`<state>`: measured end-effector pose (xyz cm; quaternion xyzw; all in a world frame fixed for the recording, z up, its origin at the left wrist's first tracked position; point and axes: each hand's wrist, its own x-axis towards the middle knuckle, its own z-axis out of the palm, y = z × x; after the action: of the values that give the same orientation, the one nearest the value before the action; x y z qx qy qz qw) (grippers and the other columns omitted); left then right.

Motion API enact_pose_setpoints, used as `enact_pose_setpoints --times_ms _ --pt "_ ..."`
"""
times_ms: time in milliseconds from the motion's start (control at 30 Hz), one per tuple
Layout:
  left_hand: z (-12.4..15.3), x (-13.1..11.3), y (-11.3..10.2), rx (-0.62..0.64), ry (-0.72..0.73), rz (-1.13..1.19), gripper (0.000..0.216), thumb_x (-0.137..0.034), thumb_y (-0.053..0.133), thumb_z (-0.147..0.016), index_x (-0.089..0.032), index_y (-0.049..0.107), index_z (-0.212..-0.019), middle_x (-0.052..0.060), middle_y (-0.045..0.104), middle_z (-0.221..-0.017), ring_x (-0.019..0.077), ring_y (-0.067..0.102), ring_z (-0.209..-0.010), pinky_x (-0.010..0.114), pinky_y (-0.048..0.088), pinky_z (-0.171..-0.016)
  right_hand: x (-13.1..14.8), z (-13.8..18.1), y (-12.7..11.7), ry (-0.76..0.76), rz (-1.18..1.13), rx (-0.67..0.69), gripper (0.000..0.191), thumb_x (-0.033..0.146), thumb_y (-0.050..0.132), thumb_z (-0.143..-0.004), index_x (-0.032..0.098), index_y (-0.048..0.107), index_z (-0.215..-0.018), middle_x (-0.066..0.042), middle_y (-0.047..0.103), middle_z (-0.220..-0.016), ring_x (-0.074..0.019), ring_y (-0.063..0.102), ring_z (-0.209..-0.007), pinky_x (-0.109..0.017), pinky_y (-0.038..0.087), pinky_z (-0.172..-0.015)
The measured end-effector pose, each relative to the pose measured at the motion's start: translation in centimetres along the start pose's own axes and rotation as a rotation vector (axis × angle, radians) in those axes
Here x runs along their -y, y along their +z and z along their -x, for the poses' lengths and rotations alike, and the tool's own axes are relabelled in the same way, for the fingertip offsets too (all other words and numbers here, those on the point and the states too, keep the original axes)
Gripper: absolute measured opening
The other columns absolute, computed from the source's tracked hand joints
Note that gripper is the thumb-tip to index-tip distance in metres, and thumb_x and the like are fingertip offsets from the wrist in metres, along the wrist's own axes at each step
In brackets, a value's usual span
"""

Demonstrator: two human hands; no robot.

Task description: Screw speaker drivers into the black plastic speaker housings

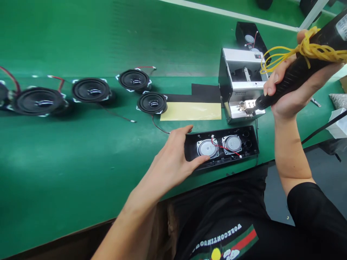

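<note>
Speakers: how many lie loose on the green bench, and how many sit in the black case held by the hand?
Loose speakers, whole in view: 4
Cut-off speaker at the left edge: 1
Fitted speakers in the black case held by the left hand: 2
Total: 7

Left hand (176,159) palm down, fingers loosely extended, near desk's front edge; right hand (292,86) raised, fingers curled closed, forearm upright.

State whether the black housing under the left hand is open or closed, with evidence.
Open. The black housing has no cover on; two round speaker backs and a red wire lie exposed inside.
</note>
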<state>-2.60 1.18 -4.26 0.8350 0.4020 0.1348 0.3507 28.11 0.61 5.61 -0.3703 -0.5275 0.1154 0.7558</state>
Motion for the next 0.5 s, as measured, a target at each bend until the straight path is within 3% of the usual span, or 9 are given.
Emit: enact_pose_setpoints --times_ms 100,267,500 --pt "-0.1 -0.2 0.0 -0.001 -0.010 0.003 0.103 -0.091 0.054 -0.088 -0.016 0.044 -0.158 0.020 0.056 -0.154 0.0420 0.057 -0.144 0.061 0.048 -0.122 0.2 0.2 0.3 0.006 0.009 -0.030 0.070 0.087 0.060 -0.093 0.022 0.051 -0.069 0.001 0.041 -0.063 -0.0092 0.038 -0.042 -0.023 0.027 -0.034" --pt "-0.1 -0.5 -0.1 0.000 -0.035 -0.005 0.101 -0.088 0.057 -0.087 -0.017 0.044 -0.157 0.020 0.057 -0.153 0.0424 0.059 -0.142 0.061 0.050 -0.120 0.9 0.6 0.5 0.042 -0.022 -0.042 0.059 0.074 0.056 -0.101 0.024 0.056 -0.069 0.000 0.042 -0.064 -0.0116 0.040 -0.043 -0.025 0.030 -0.036" --pt "-0.2 -0.5 -0.5 0.058 -0.043 -0.037 0.103 -0.075 0.070 -0.086 -0.016 0.035 -0.163 0.022 0.049 -0.163 0.0437 0.051 -0.150 0.061 0.050 -0.120 2.8 1.3 0.2 0.170 -0.023 -0.089 0.059 0.086 0.063 -0.088 0.028 0.070 -0.096 0.004 0.043 -0.062 -0.0113 0.036 -0.041 -0.026 0.028 -0.035"
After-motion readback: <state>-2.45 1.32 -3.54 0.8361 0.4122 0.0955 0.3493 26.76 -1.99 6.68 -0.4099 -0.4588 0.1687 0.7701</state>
